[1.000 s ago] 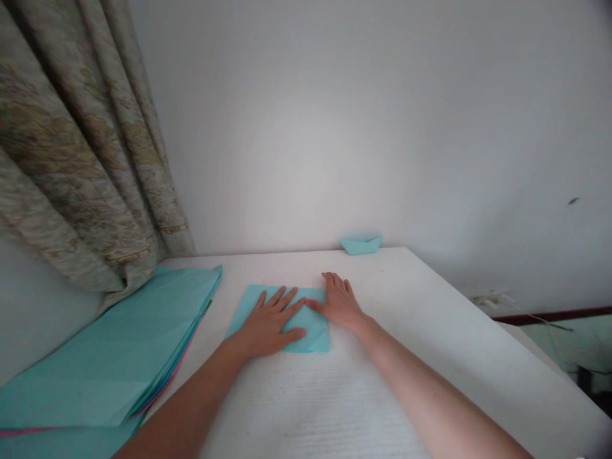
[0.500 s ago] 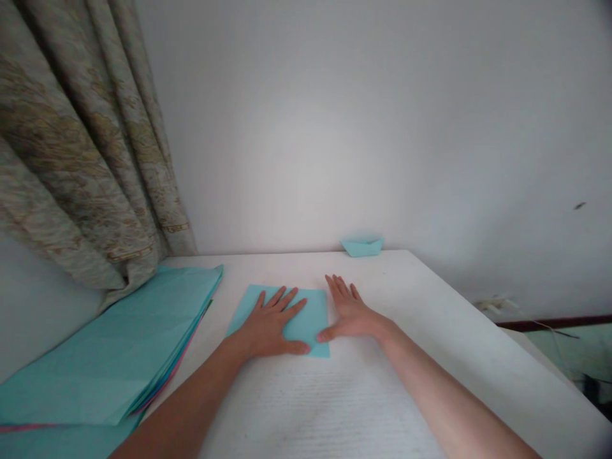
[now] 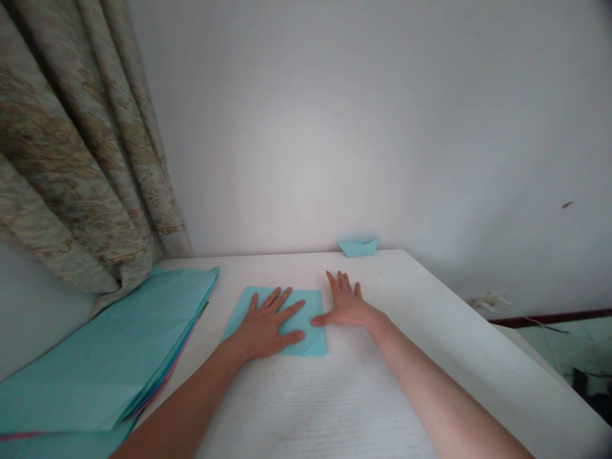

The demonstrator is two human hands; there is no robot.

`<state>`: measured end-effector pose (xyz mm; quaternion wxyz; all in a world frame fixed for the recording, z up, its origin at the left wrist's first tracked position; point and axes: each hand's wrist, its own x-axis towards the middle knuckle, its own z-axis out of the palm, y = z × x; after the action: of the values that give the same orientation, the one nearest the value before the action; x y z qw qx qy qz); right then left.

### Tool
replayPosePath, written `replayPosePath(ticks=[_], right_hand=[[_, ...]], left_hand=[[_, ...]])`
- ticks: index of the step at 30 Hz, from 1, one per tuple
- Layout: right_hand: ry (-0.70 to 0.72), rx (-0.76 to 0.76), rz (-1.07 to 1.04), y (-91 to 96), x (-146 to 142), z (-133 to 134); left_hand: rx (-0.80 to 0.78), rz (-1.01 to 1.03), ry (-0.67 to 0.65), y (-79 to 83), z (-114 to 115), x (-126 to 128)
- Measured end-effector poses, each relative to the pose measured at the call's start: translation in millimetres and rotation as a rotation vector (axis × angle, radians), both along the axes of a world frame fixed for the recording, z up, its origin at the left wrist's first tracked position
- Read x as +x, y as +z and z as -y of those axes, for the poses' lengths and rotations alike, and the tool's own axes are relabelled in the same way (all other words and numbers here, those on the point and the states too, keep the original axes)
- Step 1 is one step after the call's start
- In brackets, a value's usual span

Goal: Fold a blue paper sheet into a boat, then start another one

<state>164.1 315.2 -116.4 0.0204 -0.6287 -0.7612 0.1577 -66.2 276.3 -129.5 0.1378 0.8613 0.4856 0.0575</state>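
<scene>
A folded light-blue sheet of paper lies flat on the white table. My left hand rests open on it, fingers spread, pressing it down. My right hand lies flat and open at the sheet's right edge, its thumb touching the paper. A small light-blue paper boat stands at the table's far edge against the wall, beyond both hands.
A stack of large light-blue sheets, with pink and green edges beneath, covers the table's left side. A patterned curtain hangs at the left. The table's right edge drops off to the floor.
My right hand slid down the sheet's right edge towards me and has come back up to the middle of that edge. The left hand stayed pressed on the paper.
</scene>
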Motion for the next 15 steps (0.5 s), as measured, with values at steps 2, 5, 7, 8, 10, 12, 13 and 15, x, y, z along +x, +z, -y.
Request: replayPosePath(ticks=[2,5,7,8,10,12,13,15], right_hand=[[0.034,-0.021,-0.005,0.4,-2,4],[-0.061,-0.001,-0.012,-0.7,-5,1],[-0.165,0.036,-0.011,-0.4,-7,-4],[-0.209,0.074,-0.011,0.5,-8,-6],[-0.243,0.192,-0.007,3.7,-11,-7],[-0.162,0.330,-0.016,7.4,-17,-1],[-0.072,0.380,-0.024,8.6,-21,4],[0.177,0.396,-0.042,8.8,-31,16]], left_hand=[[0.003,0.005,0.042,-1.1,1,1],[0.008,-0.019,0.082,0.3,4,3],[0.028,-0.048,0.090,4.3,7,3],[0.049,-0.062,0.095,7.0,9,3],[0.107,-0.084,0.127,12.7,12,3],[0.167,-0.103,0.196,17.3,14,4],[0.194,-0.114,0.244,18.7,14,4],[0.234,-0.140,0.338,19.3,13,4]])
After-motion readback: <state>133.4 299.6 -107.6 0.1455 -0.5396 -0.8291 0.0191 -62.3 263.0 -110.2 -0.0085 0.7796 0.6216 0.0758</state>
